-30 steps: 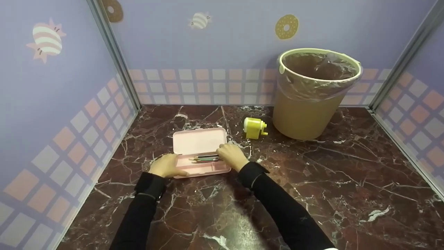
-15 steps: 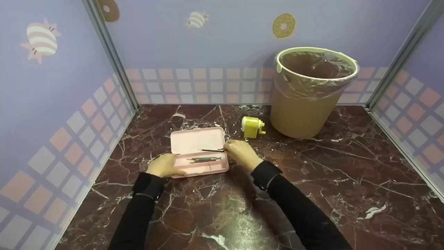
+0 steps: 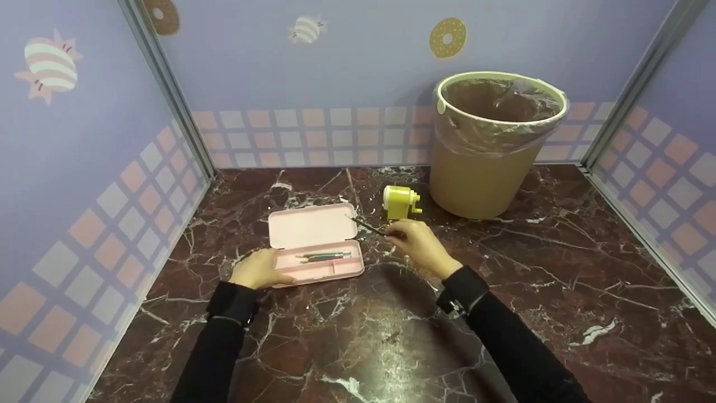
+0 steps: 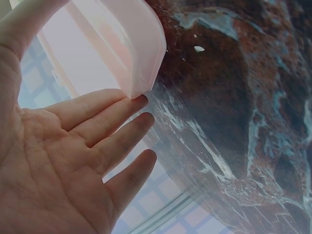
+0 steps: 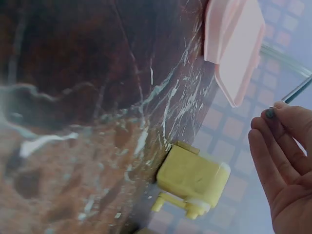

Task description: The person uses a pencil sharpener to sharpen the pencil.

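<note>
A pink pencil case (image 3: 313, 225) lies with its lid laid back, a few pencils (image 3: 326, 256) in its rear compartment. At the case's left end rests my left hand (image 3: 256, 268), its thumb over the front edge. In the left wrist view, the straight fingers (image 4: 119, 117) touch the case's corner. My right hand (image 3: 417, 243) pinches a dark pencil (image 3: 367, 225) by one end between thumb and fingers, to the right of the case. The pencil's other end points left over the lid's right edge. Just behind that hand stands a yellow crank pencil sharpener (image 3: 397, 202).
A tall tan waste bin (image 3: 484, 168) with a clear plastic liner stands at the back right, near the sharpener. Small white scraps dot the dark marble tabletop (image 3: 347, 336). Patterned panels (image 3: 324, 84) enclose the back and sides.
My right hand has lifted the dark pencil out of the case and carried it right, toward the sharpener. My left hand stays at the case's left end.
</note>
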Tool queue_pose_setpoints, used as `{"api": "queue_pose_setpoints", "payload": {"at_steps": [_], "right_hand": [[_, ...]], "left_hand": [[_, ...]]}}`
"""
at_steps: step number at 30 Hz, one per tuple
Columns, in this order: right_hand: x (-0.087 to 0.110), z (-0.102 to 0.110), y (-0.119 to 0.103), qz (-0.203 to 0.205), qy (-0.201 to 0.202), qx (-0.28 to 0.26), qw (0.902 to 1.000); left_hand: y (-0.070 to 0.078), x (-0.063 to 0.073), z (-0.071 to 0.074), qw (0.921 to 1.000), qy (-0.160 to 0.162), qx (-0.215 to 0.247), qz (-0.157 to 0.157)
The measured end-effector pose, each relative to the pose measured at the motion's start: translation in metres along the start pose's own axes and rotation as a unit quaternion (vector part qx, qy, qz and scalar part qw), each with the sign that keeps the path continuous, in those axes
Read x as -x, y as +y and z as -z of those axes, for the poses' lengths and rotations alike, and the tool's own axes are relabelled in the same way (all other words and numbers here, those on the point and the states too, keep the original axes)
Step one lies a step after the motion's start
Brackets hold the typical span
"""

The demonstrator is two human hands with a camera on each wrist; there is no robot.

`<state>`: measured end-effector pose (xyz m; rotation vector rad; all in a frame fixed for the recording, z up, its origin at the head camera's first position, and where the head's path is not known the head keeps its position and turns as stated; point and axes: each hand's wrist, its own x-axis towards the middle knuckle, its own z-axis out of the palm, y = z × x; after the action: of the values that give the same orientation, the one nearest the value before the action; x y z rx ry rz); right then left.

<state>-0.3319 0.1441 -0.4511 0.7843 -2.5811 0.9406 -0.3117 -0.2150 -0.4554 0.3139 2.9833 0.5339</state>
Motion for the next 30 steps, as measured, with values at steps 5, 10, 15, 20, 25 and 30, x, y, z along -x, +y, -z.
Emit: {"api": "queue_pose_setpoints", "payload": {"at_steps": [5, 10, 15, 20, 25, 30], "right_hand": [[0.014, 0.007, 0.008, -0.036, 0.027, -0.053, 0.9976], [0.024, 0.015, 0.008, -0.073, 0.042, -0.095, 0.9919], [0.032, 0.025, 0.005, -0.092, 0.061, -0.125, 0.986], [0.038, 0.031, 0.002, -0.115, 0.071, -0.168, 0.9765], [0.043, 0.034, -0.002, -0.13, 0.074, -0.185, 0.9711], [0.045, 0.033, -0.004, -0.11, 0.082, -0.173, 0.9753]], "left_hand": [[0.0, 0.005, -0.003, 0.9998, 0.014, -0.012, 0.003], [0.006, 0.008, -0.001, 0.9989, 0.03, -0.032, -0.015], [0.03, 0.006, 0.004, 0.9967, 0.065, -0.019, -0.045], [0.076, -0.002, 0.005, 0.9869, 0.107, 0.079, -0.091], [0.124, -0.011, -0.003, 0.9556, 0.158, 0.184, -0.168], [0.155, -0.02, -0.018, 0.9255, 0.182, 0.269, -0.195]]}}
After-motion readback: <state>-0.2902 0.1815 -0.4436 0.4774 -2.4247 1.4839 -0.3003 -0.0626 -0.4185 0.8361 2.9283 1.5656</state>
